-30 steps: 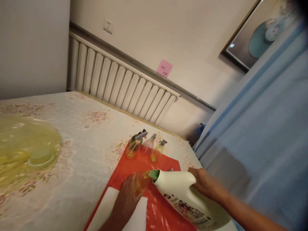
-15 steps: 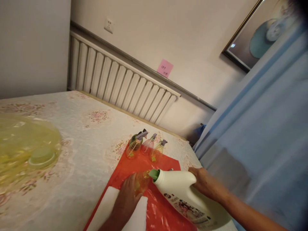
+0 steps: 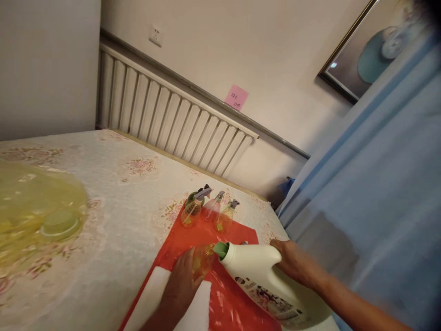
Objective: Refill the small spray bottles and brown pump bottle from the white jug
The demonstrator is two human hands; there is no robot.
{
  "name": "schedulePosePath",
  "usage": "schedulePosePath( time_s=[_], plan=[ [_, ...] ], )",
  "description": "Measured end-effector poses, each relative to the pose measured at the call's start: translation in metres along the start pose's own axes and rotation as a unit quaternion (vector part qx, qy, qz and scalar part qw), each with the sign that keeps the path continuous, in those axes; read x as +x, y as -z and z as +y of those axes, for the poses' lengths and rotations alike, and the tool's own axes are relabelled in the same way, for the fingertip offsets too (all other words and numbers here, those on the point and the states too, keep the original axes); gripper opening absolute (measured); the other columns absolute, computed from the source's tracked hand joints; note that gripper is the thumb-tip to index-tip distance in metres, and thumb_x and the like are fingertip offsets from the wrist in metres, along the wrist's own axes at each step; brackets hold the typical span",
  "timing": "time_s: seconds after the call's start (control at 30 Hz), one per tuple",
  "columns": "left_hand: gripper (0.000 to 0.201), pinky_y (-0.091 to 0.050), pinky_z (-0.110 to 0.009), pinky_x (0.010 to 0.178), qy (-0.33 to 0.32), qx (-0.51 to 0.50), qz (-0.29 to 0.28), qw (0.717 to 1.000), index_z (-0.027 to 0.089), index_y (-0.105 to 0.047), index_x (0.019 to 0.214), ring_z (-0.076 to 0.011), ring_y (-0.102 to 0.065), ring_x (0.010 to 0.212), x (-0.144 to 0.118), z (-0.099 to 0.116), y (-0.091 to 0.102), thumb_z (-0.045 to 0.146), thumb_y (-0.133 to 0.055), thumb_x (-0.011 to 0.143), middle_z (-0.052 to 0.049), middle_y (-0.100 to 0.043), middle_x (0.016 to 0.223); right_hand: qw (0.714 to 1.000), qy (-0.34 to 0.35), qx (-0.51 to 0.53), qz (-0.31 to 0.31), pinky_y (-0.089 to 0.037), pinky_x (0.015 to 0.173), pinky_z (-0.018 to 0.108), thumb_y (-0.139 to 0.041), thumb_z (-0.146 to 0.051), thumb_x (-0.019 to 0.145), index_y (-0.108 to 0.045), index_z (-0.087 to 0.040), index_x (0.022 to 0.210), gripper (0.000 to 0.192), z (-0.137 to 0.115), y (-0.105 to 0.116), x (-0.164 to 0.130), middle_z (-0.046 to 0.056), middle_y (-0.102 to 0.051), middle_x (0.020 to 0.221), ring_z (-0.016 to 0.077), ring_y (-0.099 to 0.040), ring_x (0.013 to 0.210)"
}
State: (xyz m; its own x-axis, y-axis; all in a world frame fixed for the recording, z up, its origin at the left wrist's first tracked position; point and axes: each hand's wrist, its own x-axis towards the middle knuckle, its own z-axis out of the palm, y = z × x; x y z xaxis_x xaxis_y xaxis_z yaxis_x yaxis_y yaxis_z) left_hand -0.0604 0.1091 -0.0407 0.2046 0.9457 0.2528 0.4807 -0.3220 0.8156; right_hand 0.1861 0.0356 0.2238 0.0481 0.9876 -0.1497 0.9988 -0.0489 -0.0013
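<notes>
My left hand (image 3: 183, 280) is wrapped round a small clear orange-tinted bottle (image 3: 202, 259) without a spray top. My right hand (image 3: 292, 259) grips the handle of a big cream detergent jug (image 3: 255, 259), which is tipped to the left. The jug's green spout (image 3: 221, 249) meets the mouth of the small bottle; whether liquid runs between them I cannot make out. Behind them stand several spray bottles with dark trigger heads, among them a yellow spray bottle (image 3: 223, 221), a pink spray bottle (image 3: 211, 210) and a clear spray bottle (image 3: 190, 216).
A red plastic sheet (image 3: 230, 299) and a white pad (image 3: 151, 292) lie under my hands on the flowered tablecloth (image 3: 113, 230). At left is a large clear yellow container (image 3: 37, 197). A radiator (image 3: 165, 110) runs along the wall; a blue curtain (image 3: 386, 184) hangs at right.
</notes>
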Motion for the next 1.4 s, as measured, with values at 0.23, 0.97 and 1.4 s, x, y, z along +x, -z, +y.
schedulePosePath(
  time_s=[0.23,0.97,1.4],
  plan=[
    [0.068,-0.035,-0.048,0.115,0.014,-0.004,-0.01,1.0,0.01,-0.038,0.141,-0.0309,-0.045,0.135,0.0,0.005,0.004,0.03,-0.053,0.077,-0.018,-0.052,0.143,1.0,-0.003,-0.001,0.001,-0.035,0.059,0.021,-0.051,-0.014,0.079,-0.059,-0.019,0.076,0.009,-0.001,0.001,-0.001,0.006,-0.072,0.08,0.0153,-0.065,0.073],
    [0.07,-0.032,-0.048,0.117,0.02,-0.002,-0.025,0.999,0.005,-0.037,0.142,-0.03,-0.043,0.136,-0.001,0.013,0.01,0.028,-0.051,0.077,-0.019,-0.049,0.144,1.0,-0.001,-0.002,-0.006,-0.035,0.058,0.022,-0.052,-0.016,0.079,-0.058,-0.019,0.075,0.008,-0.001,0.002,-0.001,0.005,-0.072,0.08,0.0158,-0.065,0.072],
    [0.065,-0.039,-0.049,0.112,0.002,-0.015,0.009,1.0,0.012,-0.041,0.138,-0.0306,-0.049,0.131,-0.001,0.009,0.008,0.031,-0.055,0.077,-0.017,-0.055,0.138,1.0,-0.006,-0.007,-0.008,-0.035,0.058,0.022,-0.052,-0.016,0.079,-0.059,-0.018,0.076,0.008,-0.005,0.003,-0.002,0.006,-0.072,0.08,0.0161,-0.065,0.072]
  ],
)
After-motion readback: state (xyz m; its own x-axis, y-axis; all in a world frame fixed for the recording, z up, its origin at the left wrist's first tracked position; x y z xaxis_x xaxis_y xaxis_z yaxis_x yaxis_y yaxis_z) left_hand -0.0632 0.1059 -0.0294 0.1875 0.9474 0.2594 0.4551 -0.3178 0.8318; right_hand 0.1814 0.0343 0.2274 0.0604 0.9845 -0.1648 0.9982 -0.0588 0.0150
